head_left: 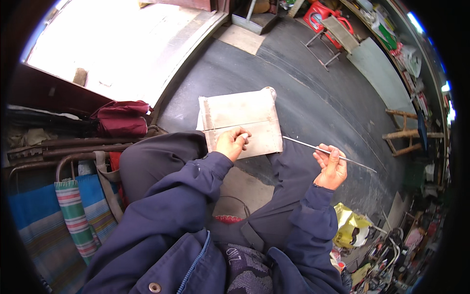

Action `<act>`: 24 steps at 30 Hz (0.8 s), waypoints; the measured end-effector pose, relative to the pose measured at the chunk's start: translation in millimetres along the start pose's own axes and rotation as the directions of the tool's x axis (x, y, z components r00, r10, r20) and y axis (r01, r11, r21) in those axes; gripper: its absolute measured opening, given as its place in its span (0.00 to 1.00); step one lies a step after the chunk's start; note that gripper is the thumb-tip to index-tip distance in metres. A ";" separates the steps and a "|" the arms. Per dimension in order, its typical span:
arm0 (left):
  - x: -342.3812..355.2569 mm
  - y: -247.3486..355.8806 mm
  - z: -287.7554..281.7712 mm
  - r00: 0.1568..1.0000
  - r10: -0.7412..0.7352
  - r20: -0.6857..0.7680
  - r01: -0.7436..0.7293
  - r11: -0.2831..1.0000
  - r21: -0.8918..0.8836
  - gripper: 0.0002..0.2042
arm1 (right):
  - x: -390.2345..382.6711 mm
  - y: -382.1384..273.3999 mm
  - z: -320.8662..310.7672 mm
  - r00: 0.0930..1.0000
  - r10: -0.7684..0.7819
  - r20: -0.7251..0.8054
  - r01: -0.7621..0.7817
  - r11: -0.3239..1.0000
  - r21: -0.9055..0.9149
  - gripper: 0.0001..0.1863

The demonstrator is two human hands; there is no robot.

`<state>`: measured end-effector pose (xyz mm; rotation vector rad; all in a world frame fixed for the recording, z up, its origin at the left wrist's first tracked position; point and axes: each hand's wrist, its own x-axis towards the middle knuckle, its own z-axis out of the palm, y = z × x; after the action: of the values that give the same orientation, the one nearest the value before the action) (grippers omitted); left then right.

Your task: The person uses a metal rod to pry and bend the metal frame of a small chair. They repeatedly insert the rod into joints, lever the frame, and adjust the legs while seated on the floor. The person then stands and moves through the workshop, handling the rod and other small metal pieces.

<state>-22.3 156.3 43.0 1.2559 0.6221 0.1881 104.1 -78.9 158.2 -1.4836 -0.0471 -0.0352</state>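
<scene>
A worn, pale beige square board or pad lies in front of me at my knees, with a dark line running across its middle. My left hand is over its near edge, thumb and fingers closed in a pinch. Whatever those fingers hold, if anything, is too small to make out. To the right, my right hand grips a long thin metal rod between thumb and fingers. The rod slants, its far left end close to the board's right edge and its other end reaching past my hand.
Left of me are a dark red folded umbrella and a striped folding chair. A bright doorway opens far left. Far right stand a folding stool, a red jug and a wooden stool. A yellow bag and clutter lie near right.
</scene>
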 end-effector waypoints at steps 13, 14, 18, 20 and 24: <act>10.3 -19.4 -2.4 0.992 0.081 0.099 -0.121 0.850 0.512 0.09 | -21.6 -46.5 -46.9 0.991 -0.122 -0.053 0.122 0.992 -0.013 0.14; 12.1 -20.7 -6.6 0.992 0.097 0.079 -0.124 0.836 0.535 0.09 | -24.8 -52.7 -47.5 0.989 -0.136 -0.051 0.136 0.991 -0.009 0.14; 17.3 -20.0 -24.7 0.996 0.084 0.030 -0.086 0.813 0.576 0.09 | -36.5 -74.9 -45.0 0.983 -0.185 -0.014 0.185 0.983 -0.005 0.13; 17.5 -16.7 -30.5 0.998 0.058 0.024 -0.061 0.810 0.584 0.09 | -39.7 -82.4 -42.4 0.973 -0.232 0.005 0.232 0.972 -0.030 0.13; 15.6 -7.7 -29.1 0.997 0.064 0.037 -0.073 0.785 0.615 0.09 | -35.5 -88.0 -40.3 0.955 -0.294 0.034 0.296 0.952 -0.076 0.14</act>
<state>-26.6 185.1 25.7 1.9188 0.6489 0.0291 64.4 -126.8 240.4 -1.5465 -0.2893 -0.2655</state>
